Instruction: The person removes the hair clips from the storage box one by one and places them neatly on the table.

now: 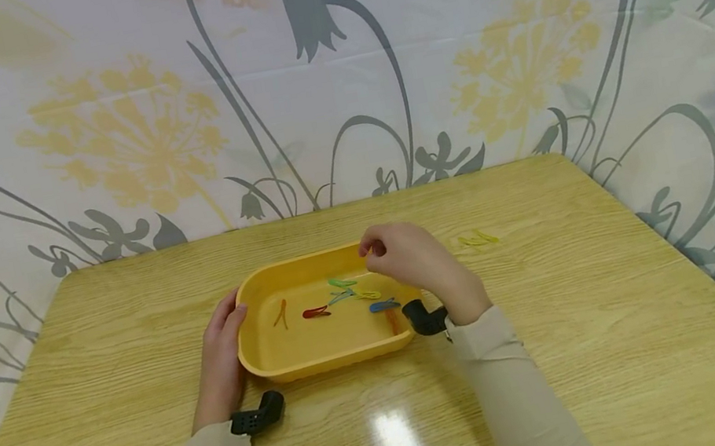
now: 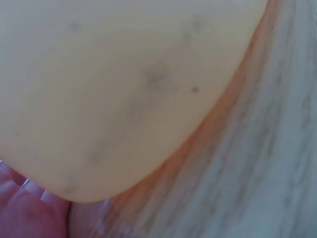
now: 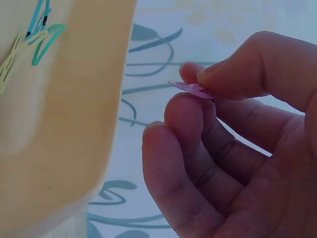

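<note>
Pinching a small pink clip (image 3: 192, 88) between thumb and fingertips, the right hand (image 1: 416, 260) hovers over the far right rim of a yellow tray (image 1: 267, 362). Its fingers are curled tight on the clip; the right wrist view shows the clip held just beside the tray wall, not yet let go.

Left hand (image 1: 223, 354) lies flat along the tray's left side, fingers fairly straight, thumb touching the rim, steadying it w/o gripping. Left wrist view shows only blurred tray wall & wood.

Tray sits mid-surface (image 1: 635, 333), a pale wooden top. Inside it lie several colored clips, approx. six: an orange one (image 1: 281, 313) at left, a red one (image 1: 316, 312) near center, a green one (image 1: 342, 282) farther back, plus blue (image 1: 382, 305) & yellowish ones close together toward the right.

Progress, judged from the layout: most clips appear to be in the tray already. Left outside: the pink clip in hand, & a yellow-green clip (image 1: 478, 239) lying on the surface right of the tray, well apart from it.

Floral cloth (image 1: 127, 136) hangs behind & around the surface.
</note>
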`<move>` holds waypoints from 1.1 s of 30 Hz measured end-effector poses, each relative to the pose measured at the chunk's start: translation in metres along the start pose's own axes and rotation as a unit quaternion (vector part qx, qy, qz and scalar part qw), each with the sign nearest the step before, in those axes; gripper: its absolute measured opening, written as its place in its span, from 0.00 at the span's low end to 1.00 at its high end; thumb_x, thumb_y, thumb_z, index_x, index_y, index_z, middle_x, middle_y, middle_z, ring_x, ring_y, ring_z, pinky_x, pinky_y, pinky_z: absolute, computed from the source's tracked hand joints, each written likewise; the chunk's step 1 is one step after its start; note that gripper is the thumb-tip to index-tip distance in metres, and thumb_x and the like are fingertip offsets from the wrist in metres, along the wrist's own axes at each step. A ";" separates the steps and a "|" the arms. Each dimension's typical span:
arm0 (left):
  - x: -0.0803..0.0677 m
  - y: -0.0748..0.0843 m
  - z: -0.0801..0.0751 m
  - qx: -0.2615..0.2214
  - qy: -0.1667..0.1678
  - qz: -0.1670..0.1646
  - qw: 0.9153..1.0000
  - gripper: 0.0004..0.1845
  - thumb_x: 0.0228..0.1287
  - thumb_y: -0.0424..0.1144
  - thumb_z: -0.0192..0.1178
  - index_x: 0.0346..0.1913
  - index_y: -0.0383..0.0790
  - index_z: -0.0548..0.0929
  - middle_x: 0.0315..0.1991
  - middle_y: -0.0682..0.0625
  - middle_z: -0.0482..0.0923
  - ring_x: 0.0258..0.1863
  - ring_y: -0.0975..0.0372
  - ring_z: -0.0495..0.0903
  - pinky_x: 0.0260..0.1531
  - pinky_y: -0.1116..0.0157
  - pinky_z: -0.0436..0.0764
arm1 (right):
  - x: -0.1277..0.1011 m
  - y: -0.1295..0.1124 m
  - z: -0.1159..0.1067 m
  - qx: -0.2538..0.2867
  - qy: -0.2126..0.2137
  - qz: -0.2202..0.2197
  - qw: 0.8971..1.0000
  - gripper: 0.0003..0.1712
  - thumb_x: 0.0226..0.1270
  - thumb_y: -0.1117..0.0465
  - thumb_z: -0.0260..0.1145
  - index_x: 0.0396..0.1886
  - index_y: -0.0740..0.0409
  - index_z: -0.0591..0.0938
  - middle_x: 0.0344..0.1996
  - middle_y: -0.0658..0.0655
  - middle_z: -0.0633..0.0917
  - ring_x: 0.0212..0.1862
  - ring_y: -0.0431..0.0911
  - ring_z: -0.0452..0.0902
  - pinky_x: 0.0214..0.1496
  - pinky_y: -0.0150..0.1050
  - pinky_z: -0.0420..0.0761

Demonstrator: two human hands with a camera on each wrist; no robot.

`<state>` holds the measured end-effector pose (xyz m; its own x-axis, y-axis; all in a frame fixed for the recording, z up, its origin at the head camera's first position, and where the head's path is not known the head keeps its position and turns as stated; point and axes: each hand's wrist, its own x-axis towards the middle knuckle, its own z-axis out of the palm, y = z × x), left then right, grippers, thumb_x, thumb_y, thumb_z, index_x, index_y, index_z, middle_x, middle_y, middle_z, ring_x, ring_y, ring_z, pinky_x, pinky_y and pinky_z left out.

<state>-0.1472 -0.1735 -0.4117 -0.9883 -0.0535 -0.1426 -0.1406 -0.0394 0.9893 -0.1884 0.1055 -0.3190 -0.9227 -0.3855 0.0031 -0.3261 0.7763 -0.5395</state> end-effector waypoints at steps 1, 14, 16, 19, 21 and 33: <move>0.000 0.000 0.000 -0.001 0.000 0.000 1.000 0.26 0.71 0.51 0.42 0.70 0.50 0.58 0.70 0.54 0.55 0.65 0.62 0.60 0.58 0.71 0.68 | 0.000 0.001 -0.001 -0.002 0.001 0.000 1.000 0.11 0.62 0.60 0.55 0.42 0.52 0.80 0.36 0.49 0.80 0.34 0.45 0.71 0.39 0.37 0.72; -0.002 0.002 0.001 -0.001 0.001 -0.004 1.000 0.27 0.70 0.53 0.43 0.69 0.51 0.60 0.69 0.55 0.56 0.65 0.63 0.60 0.60 0.68 0.66 | 0.001 0.020 -0.009 0.023 0.023 0.021 0.999 0.14 0.70 0.54 0.52 0.35 0.54 0.81 0.27 0.50 0.81 0.29 0.45 0.71 0.34 0.38 0.70; -0.002 0.002 0.001 -0.003 -0.001 -0.001 1.000 0.27 0.71 0.52 0.43 0.69 0.51 0.60 0.69 0.55 0.56 0.65 0.62 0.60 0.60 0.68 0.66 | 0.002 0.022 -0.010 0.026 0.031 0.017 0.999 0.15 0.70 0.53 0.52 0.31 0.55 0.81 0.26 0.51 0.80 0.28 0.46 0.70 0.34 0.38 0.70; -0.002 0.002 0.001 -0.006 -0.002 0.003 1.000 0.26 0.71 0.51 0.43 0.69 0.51 0.59 0.69 0.54 0.55 0.65 0.61 0.60 0.61 0.67 0.66 | 0.003 0.024 -0.010 0.028 0.040 0.013 0.999 0.17 0.70 0.53 0.52 0.28 0.55 0.81 0.26 0.51 0.80 0.28 0.46 0.69 0.34 0.38 0.70; -0.002 0.002 0.001 -0.008 -0.002 0.004 1.000 0.26 0.71 0.51 0.43 0.70 0.50 0.59 0.69 0.54 0.55 0.65 0.61 0.60 0.61 0.66 0.65 | 0.004 0.025 -0.010 0.029 0.046 0.014 0.998 0.16 0.70 0.52 0.53 0.28 0.54 0.81 0.26 0.50 0.80 0.30 0.45 0.70 0.34 0.38 0.70; -0.002 0.001 0.000 -0.001 0.002 0.000 1.000 0.26 0.71 0.52 0.43 0.69 0.51 0.60 0.69 0.54 0.56 0.64 0.62 0.61 0.60 0.69 0.67 | 0.003 0.035 -0.011 0.042 0.046 0.024 0.998 0.12 0.68 0.56 0.56 0.40 0.57 0.82 0.24 0.51 0.81 0.31 0.46 0.72 0.37 0.38 0.72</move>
<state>-0.1455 -0.1730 -0.4100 -0.9882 -0.0573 -0.1421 -0.1398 -0.0418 0.9893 -0.2048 0.1366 -0.3286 -0.9530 -0.2986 0.0510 -0.2665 0.7466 -0.6096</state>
